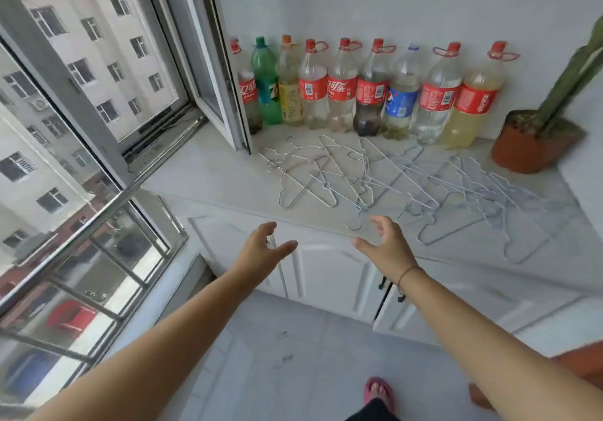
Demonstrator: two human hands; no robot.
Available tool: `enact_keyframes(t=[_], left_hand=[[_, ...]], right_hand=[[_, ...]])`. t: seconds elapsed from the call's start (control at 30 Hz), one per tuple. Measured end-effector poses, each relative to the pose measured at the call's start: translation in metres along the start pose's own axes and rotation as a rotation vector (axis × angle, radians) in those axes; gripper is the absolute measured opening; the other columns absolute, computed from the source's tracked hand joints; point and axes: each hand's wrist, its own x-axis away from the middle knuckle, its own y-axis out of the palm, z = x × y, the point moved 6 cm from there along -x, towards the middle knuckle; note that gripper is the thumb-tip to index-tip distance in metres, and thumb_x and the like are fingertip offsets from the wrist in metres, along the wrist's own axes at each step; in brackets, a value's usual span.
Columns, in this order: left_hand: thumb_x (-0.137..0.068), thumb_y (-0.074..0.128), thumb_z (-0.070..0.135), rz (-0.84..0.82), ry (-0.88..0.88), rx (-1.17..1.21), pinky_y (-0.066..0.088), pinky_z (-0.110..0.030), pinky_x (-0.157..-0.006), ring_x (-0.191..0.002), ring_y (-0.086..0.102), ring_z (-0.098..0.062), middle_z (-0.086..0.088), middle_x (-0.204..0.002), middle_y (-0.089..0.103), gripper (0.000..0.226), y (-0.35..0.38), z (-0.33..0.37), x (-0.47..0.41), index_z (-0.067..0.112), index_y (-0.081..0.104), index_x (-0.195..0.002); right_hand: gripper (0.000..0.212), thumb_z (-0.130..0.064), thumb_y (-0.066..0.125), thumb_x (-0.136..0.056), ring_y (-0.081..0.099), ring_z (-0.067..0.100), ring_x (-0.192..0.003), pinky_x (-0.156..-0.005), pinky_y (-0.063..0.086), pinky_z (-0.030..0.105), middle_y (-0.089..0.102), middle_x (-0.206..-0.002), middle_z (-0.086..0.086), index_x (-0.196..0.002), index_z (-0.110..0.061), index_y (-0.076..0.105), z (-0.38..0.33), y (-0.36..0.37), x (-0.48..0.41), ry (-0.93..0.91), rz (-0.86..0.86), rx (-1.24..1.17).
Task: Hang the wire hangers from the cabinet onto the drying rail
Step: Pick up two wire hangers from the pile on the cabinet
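- Silver wire hangers [391, 185] are being left in a tangled heap on the white cabinet top [208, 172], in front of a row of plastic bottles [372, 91] and beside a potted plant [528, 146].
- Both arms are being stretched out toward the heap.
- The left hand [261, 251] is being held wide open with its fingers spread, and nothing is being gripped in it.
- The right hand [388, 247] is being held open and empty too. It is near one hook [354, 221] that is poking over the front edge, but the hook is not being touched.
- The reaching step is being done now, and no hanger is being lifted yet.
- A shiny metal bar [81, 234] is being seen across the window on the left. It is probably the drying rail, though this is hard to tell, and no hangers are being shown on it.
- For the next move, one hanger is going to need pinching by its hook and lifting slowly. The wires are crossed over each other, so others may be dragged along, and the other hand may be needed to hold the heap down.
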Motion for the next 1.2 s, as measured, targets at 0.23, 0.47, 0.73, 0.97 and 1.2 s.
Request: enact_keyframes(t=[0.23,0.47,0.73,0.97,1.2], left_hand=[[-0.082,0.067,0.039,-0.050,-0.038,0.076,0.045,-0.044,-0.099,-0.117,0.043,-0.009,0.002,-0.135,0.048,0.060,0.057,0.029,-0.089,0.019,0.045,-0.134],[-0.082,0.068,0.037,-0.057,-0.155,0.124,0.039,-0.026,-0.091,-0.113,0.053,-0.017,0.000,-0.117,0.057,0.051,0.115,0.041,-0.167,0.014,0.054,-0.125],[-0.083,0.067,0.032,-0.139,-0.366,0.210,0.039,-0.025,-0.085,-0.101,0.055,-0.015,-0.001,-0.110,0.058,0.048,0.173,0.019,-0.194,0.010,0.055,-0.124],[-0.084,0.066,0.033,-0.163,-0.391,0.234,0.039,-0.025,-0.081,-0.099,0.057,-0.017,-0.002,-0.111,0.062,0.038,0.171,0.008,-0.220,0.011,0.059,-0.115],[-0.091,0.056,0.029,-0.080,-0.354,0.324,0.044,-0.029,-0.077,-0.092,0.059,-0.020,-0.002,-0.093,0.066,0.023,0.145,0.001,-0.249,0.013,0.064,-0.103]], right_hand=[[0.049,-0.026,0.066,-0.082,0.047,0.020,-0.121,-0.098,0.038,0.029,0.048,-0.129,0.008,-0.125,-0.011,0.049,0.037,-0.036,-0.111,0.058,0.012,0.069],[0.042,-0.024,0.068,-0.079,0.055,0.023,-0.110,-0.092,0.043,0.031,0.056,-0.120,0.010,-0.117,-0.010,0.056,0.078,-0.060,-0.220,0.126,-0.053,0.191],[0.029,-0.028,0.075,-0.068,0.057,0.022,-0.100,-0.089,0.046,0.032,0.062,-0.101,0.004,-0.096,-0.020,0.070,0.097,-0.032,-0.270,0.005,-0.295,0.528],[0.019,-0.033,0.073,-0.072,0.054,0.017,-0.103,-0.090,0.041,0.025,0.062,-0.100,-0.003,-0.088,-0.024,0.073,0.102,0.012,-0.269,-0.072,-0.493,0.662],[0.003,-0.020,0.070,-0.077,0.056,0.011,-0.080,-0.071,0.042,0.019,0.053,-0.072,-0.015,-0.080,-0.018,0.070,0.092,0.010,-0.276,-0.067,-0.398,0.508]])
